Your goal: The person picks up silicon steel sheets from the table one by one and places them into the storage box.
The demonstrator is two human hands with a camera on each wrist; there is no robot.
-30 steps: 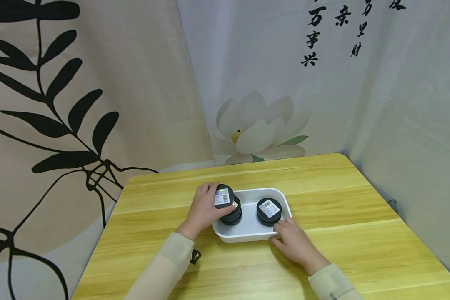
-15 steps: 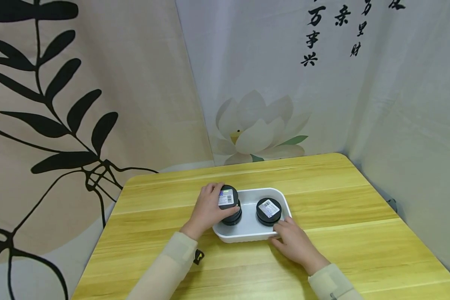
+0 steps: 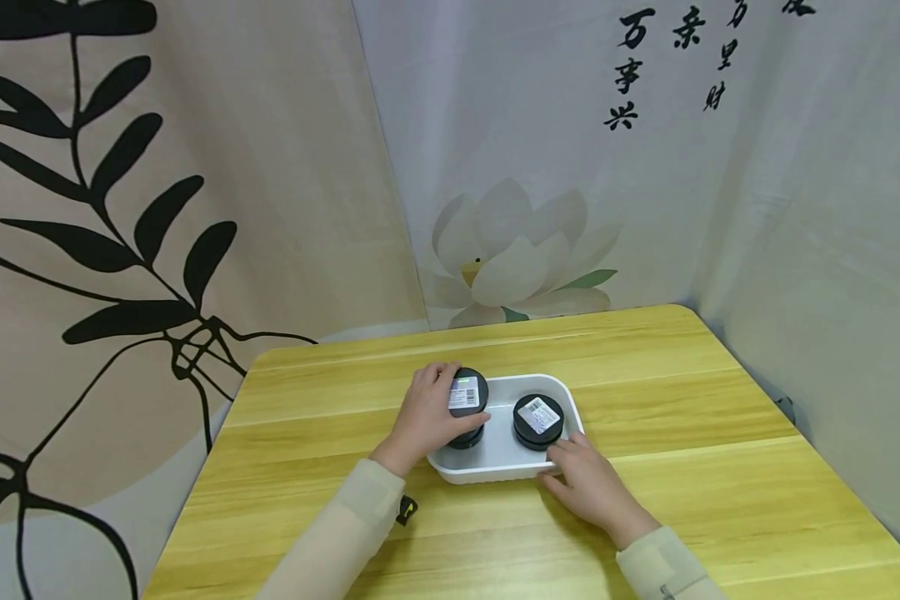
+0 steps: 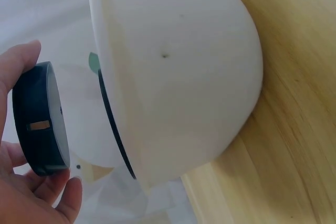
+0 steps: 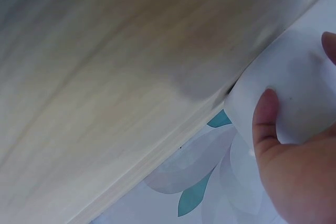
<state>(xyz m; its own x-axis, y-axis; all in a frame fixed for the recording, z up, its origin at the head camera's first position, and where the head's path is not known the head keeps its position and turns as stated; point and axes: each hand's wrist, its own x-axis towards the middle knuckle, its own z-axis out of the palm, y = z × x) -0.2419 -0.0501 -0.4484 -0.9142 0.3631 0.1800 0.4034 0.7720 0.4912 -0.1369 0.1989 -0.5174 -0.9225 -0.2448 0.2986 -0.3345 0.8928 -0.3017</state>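
My left hand (image 3: 429,412) grips a flat round black container (image 3: 468,392) with a white barcode label, above the left end of a white tray (image 3: 487,476). In the left wrist view, thumb and fingers hold the black container (image 4: 38,119) by its edge, apart from the tray's outer wall (image 4: 184,77). Partly hidden beneath it in the tray are more black round containers (image 3: 465,438). Toward the tray's right end sits a stack of black round containers (image 3: 537,422), its top one labelled. My right hand (image 3: 587,486) pinches the near right rim, thumb outside on the tray's wall (image 5: 299,93).
The tray stands on a yellow wood-grain table (image 3: 682,433). Behind the table hangs a printed cloth (image 3: 525,125) with a lotus and characters. A small black item (image 3: 406,509) shows beside the left wrist.
My left hand has moved a little to the right with the black container, covering more of the containers beneath it. The right hand and the tray have stayed put.
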